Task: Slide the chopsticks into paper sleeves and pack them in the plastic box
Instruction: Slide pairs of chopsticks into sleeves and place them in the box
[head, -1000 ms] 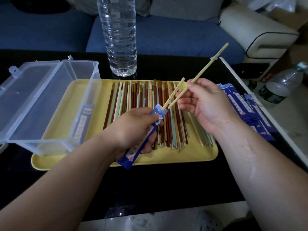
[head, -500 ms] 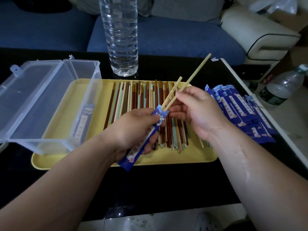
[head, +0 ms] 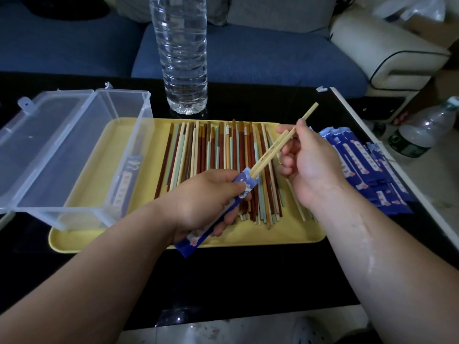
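I see the pale chopstick pair (head: 278, 150) now sunk deeper into the blue paper sleeve (head: 218, 209) than a moment ago; less wood shows above my right hand (head: 308, 165), whose fingers pinch the pair just above the sleeve's mouth. My left hand (head: 206, 199) is closed around the sleeve below that pinch. I judge the insertion about half done. The plastic box (head: 74, 155) waits open, left of the grip.

Blue sofa (head: 248, 55), black table (head: 248, 274) — dim
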